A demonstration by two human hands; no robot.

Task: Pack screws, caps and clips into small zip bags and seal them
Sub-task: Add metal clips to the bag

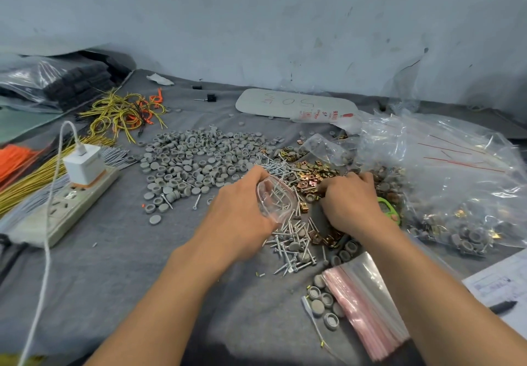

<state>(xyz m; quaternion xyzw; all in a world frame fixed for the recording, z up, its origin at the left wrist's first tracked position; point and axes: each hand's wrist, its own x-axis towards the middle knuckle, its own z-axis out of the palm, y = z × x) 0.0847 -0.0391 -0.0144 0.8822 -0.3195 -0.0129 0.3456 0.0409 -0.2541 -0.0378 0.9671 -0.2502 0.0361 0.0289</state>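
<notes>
My left hand (242, 203) grips a small clear zip bag (275, 198) with its mouth held open; several silver screws lie inside it. My right hand (349, 200) reaches palm-down into the pile of copper and brass clips (309, 176), its fingers curled over the clips; whether they pinch one is hidden. Loose silver screws (291, 240) lie on the grey cloth between and below my hands. A wide spread of grey round caps (196, 157) covers the cloth to the left. A stack of unused pink-striped zip bags (368, 305) lies at the lower right.
A large clear bag (456, 177) of packed small bags sits at the right. A power strip with a white charger (82, 166) and cable lies left, beside yellow and orange wire ties (125, 111). A green object (389, 210) lies behind my right hand. Papers and a pen (503, 305) are at the far right.
</notes>
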